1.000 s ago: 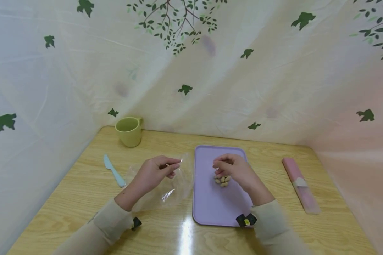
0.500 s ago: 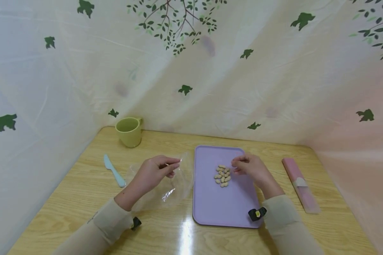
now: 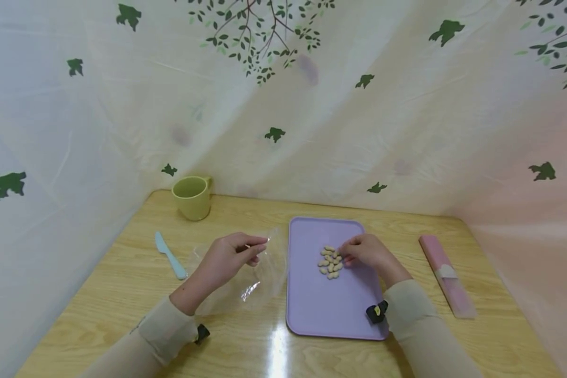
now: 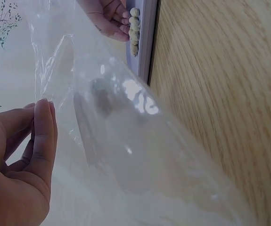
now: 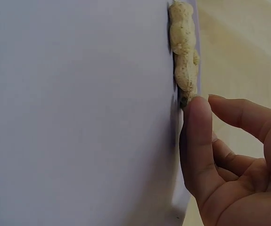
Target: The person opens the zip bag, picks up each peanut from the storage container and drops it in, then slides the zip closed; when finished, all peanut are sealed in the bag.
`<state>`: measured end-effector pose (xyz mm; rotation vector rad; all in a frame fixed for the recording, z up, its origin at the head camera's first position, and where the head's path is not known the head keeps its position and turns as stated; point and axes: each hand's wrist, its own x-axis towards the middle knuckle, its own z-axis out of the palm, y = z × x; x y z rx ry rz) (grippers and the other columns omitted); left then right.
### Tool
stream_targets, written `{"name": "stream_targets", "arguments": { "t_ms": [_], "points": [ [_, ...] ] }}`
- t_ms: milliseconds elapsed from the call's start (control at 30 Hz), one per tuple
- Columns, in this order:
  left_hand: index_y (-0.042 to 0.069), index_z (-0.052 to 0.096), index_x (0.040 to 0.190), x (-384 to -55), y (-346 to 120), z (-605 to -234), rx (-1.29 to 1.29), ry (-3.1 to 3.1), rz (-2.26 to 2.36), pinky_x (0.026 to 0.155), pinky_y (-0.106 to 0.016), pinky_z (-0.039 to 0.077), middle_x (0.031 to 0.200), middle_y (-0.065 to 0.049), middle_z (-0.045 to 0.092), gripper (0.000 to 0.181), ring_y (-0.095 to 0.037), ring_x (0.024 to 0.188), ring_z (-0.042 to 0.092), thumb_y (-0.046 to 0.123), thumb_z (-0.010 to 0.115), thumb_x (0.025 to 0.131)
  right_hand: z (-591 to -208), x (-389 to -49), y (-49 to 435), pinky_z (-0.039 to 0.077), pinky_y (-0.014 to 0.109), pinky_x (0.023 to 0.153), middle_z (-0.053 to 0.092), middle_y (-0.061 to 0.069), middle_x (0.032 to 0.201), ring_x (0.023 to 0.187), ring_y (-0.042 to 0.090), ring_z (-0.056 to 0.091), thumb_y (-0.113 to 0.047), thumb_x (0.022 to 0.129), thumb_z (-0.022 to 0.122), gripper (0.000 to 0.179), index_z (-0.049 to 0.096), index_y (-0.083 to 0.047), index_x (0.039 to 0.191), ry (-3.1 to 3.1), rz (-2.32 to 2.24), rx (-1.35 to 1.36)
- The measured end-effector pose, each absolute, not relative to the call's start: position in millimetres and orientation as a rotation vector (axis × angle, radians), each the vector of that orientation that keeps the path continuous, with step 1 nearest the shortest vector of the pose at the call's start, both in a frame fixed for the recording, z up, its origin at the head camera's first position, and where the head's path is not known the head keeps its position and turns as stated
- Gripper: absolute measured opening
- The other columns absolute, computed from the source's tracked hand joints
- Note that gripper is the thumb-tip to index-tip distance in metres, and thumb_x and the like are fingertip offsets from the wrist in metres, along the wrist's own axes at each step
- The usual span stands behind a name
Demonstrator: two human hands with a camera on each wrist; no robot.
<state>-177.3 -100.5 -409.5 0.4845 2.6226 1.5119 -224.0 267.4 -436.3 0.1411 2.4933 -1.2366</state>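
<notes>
With thumb and fingertips my left hand (image 3: 231,257) pinches the upper edge of a clear plastic bag (image 4: 140,155), which drapes down toward the table. Several unshelled peanuts (image 3: 331,263) lie in a loose cluster on a purple tray (image 3: 333,310). At the right side of that cluster, my right hand (image 3: 370,255) reaches down with its fingertips close to the peanuts. The right wrist view shows a gap between thumb and finger, just beside the nearest peanuts (image 5: 184,61), and no peanut between them. Whether a fingertip touches one is hard to tell.
A green mug (image 3: 191,198) stands at the back left of the wooden table (image 3: 245,352). Left of the bag lies a light blue knife (image 3: 170,255). A long pink case (image 3: 446,275) with a pale band lies right of the tray. Patterned cloth hangs behind and at the sides.
The right hand moved right from above the peanuts, uncovering them, then came slightly back left to the cluster's right side. The left hand keeps its hold on the bag, almost still.
</notes>
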Motion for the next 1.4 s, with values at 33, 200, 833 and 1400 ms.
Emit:
{"name": "stream_targets", "arguments": {
  "t_ms": [33, 200, 833, 1400],
  "points": [
    [0.015, 0.08, 0.125, -177.4, -100.4, -409.7, 0.483, 2.623, 1.511, 0.078, -0.027, 0.068, 0.103, -0.005, 0.08, 0.025, -0.009, 0.083, 0.076, 0.026, 0.072, 0.104, -437.1, -224.7, 267.1, 0.063, 0.026, 0.074, 0.079, 0.009, 0.093, 0.075, 0.011, 0.073, -0.021, 0.104, 0.069, 0.027, 0.075, 0.003, 0.115, 2.489, -1.23, 0.142],
    [0.015, 0.08, 0.125, -177.7, -100.3, -410.0, 0.483, 2.629, 1.507, 0.078, -0.027, 0.068, 0.103, -0.005, 0.08, 0.025, -0.008, 0.083, 0.076, 0.025, 0.072, 0.105, -438.3, -226.3, 263.8, 0.062, 0.024, 0.069, 0.076, 0.006, 0.087, 0.07, 0.01, 0.071, -0.02, 0.103, 0.071, 0.025, 0.076, 0.003, 0.112, 2.468, -1.208, 0.179],
    [0.012, 0.079, 0.126, -176.6, -101.2, -410.7, 0.472, 2.615, 1.517, 0.078, -0.027, 0.068, 0.105, -0.009, 0.078, 0.024, -0.01, 0.084, 0.077, 0.022, 0.071, 0.105, -441.5, -237.4, 255.0, 0.054, 0.025, 0.062, 0.074, 0.003, 0.076, 0.065, 0.013, 0.065, -0.022, 0.101, 0.075, 0.021, 0.079, -0.003, 0.095, 2.564, -1.019, 0.155],
    [0.012, 0.079, 0.127, -177.4, -102.8, -411.3, 0.437, 2.598, 1.515, 0.08, -0.029, 0.068, 0.106, -0.007, 0.078, 0.025, -0.01, 0.085, 0.077, 0.023, 0.07, 0.105, -429.4, -231.0, 257.9, 0.058, 0.024, 0.071, 0.077, 0.006, 0.084, 0.071, 0.012, 0.07, -0.019, 0.099, 0.07, 0.027, 0.077, 0.004, 0.112, 2.509, -1.237, 0.198]
  ]
}}
